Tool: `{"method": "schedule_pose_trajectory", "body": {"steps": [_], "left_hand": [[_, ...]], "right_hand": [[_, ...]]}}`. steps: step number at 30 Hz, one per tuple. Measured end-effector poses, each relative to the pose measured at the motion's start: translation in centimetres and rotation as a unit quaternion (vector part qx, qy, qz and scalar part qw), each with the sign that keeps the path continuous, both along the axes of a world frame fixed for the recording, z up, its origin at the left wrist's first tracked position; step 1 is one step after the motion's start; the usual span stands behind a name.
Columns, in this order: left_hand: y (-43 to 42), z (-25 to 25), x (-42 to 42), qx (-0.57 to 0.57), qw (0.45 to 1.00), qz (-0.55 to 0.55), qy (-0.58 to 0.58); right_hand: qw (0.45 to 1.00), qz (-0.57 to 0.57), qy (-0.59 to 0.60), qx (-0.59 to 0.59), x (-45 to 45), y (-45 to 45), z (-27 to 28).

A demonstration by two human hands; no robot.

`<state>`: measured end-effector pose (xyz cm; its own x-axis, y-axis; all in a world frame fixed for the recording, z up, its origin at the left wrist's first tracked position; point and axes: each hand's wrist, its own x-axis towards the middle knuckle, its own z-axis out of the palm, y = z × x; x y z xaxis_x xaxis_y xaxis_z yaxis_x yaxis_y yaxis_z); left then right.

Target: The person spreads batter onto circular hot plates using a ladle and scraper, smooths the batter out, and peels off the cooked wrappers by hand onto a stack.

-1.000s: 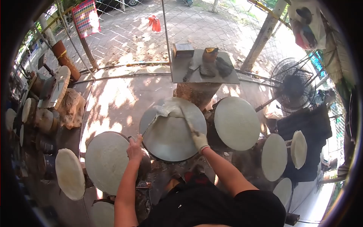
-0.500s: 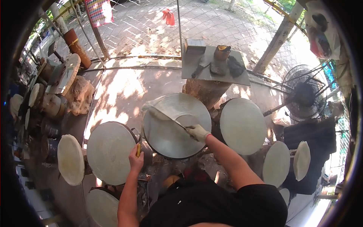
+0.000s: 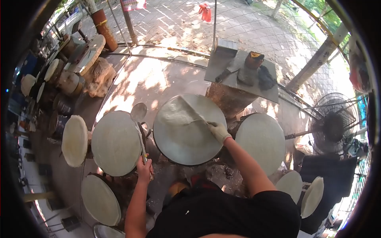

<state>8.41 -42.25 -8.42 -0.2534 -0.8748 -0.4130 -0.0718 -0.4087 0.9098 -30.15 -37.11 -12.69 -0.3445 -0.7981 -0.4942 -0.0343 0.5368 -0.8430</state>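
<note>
My right hand [image 3: 218, 132], in a pale glove, is closed on a long thin spatula [image 3: 194, 110] that slants across the round griddle [image 3: 192, 146] in front of me. Wet whitish batter [image 3: 172, 113] lies in a smeared patch on the griddle's upper left, along the blade. My left hand [image 3: 144, 169] grips the handle of a ladle [image 3: 139, 112], whose round bowl points away from me. The ladle is over the gap between the middle griddle and a pale-topped round griddle [image 3: 116, 144] on the left.
Another pale-topped griddle [image 3: 260, 144] stands right of the middle one. Smaller pale discs [image 3: 75, 141] flank both sides. Beyond the griddles, a grey board [image 3: 264, 92] on a stump carries a box [image 3: 226, 47] and a pot [image 3: 254, 59]. A fan [image 3: 332, 123] stands right, before wire fencing.
The ladle's bowl has come into clear view as my left hand moved slightly down. On the griddle, the spatula has turned steeper and the batter lies more spread. The camera view has shifted.
</note>
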Motion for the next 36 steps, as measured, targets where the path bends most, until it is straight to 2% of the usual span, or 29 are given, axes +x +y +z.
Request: {"method": "schedule_pose_trajectory", "body": {"steps": [1, 2, 5, 6, 9, 10, 13, 14, 16, 17, 19, 20, 21, 23, 24, 26, 28, 31, 32, 35, 36], "left_hand": [[0.6, -0.1, -0.5, 0.011, 1.0, 0.019, 0.011], [1.2, -0.2, -1.0, 0.023, 0.999, 0.038, 0.022], [3.1, -0.8, -1.0, 0.033, 0.997, 0.071, 0.022], [3.8, -0.6, -1.0, 0.037, 0.996, 0.079, 0.014], [5.2, -0.8, -0.9, 0.023, 0.995, 0.099, -0.019], [5.9, -0.9, -1.0, 0.016, 0.994, 0.1, -0.033], [7.2, -0.4, -1.5, 0.013, 0.992, 0.093, -0.08], [7.9, -1.3, -1.2, -0.01, 0.987, 0.081, -0.138], [9.8, -4.2, -0.3, -0.053, 0.965, 0.057, -0.25], [10.7, -3.8, -0.7, -0.09, 0.952, 0.037, -0.29], [13.0, -2.1, -2.2, -0.16, 0.915, -0.007, -0.37], [14.0, -2.0, -2.2, -0.148, 0.915, -0.047, -0.371], [15.1, -2.0, -2.0, -0.162, 0.906, -0.057, -0.387], [17.6, -1.9, -1.6, -0.193, 0.884, -0.079, -0.418], [18.4, -0.8, -1.7, -0.15, 0.883, -0.103, -0.432], [20.1, -0.1, -1.7, -0.168, 0.872, -0.098, -0.449], [21.6, 0.0, -1.6, -0.179, 0.864, -0.097, -0.46], [23.4, 0.0, -1.5, -0.186, 0.856, -0.095, -0.473], [23.6, 0.1, -1.7, -0.186, 0.853, -0.097, -0.477], [24.4, -0.2, -2.0, -0.212, 0.843, -0.094, -0.485], [24.6, -0.5, -2.2, -0.225, 0.839, -0.091, -0.487]], "right_hand": [[0.999, 0.009, 0.025, -0.019, 0.5, -1.3, 0.6], [0.997, 0.067, -0.038, 0.0, 0.9, -2.4, -1.5], [0.972, 0.168, -0.124, 0.106, 0.4, -0.4, 0.8], [0.971, 0.155, -0.135, 0.119, -0.4, 0.3, 0.8], [0.986, 0.102, -0.119, 0.061, -3.4, -0.9, 0.2], [0.993, 0.048, -0.092, 0.049, -2.8, -2.4, 1.0], [0.963, 0.188, -0.126, 0.144, -1.4, -3.8, 0.6], [0.946, 0.234, -0.191, 0.115, -2.1, -2.4, -0.3], [0.935, 0.256, -0.211, 0.124, -4.0, 2.0, -0.9], [0.93, 0.268, -0.218, 0.126, -5.1, 3.0, -0.9], [0.949, 0.198, -0.119, 0.214, -7.2, 2.9, 0.1], [0.951, 0.16, -0.068, 0.256, -7.8, 2.5, 0.5], [0.965, 0.031, -0.068, 0.253, -8.4, 0.8, -3.3], [0.983, -0.036, -0.175, 0.043, -7.7, 0.2, -0.7], [0.985, 0.027, -0.155, 0.073, -6.1, -0.4, -0.7], [0.971, 0.146, -0.124, 0.143, -2.9, -1.1, -0.3], [0.935, 0.258, -0.1, 0.224, -1.4, -0.4, 0.7], [0.956, 0.236, -0.122, 0.125, -4.5, 2.0, -1.6], [0.972, 0.123, -0.114, 0.164, -5.0, 1.5, -1.5], [0.991, 0.038, -0.094, 0.09, -4.9, 1.8, -1.8], [0.982, 0.121, -0.071, 0.126, -4.0, 2.2, -0.2]]}}
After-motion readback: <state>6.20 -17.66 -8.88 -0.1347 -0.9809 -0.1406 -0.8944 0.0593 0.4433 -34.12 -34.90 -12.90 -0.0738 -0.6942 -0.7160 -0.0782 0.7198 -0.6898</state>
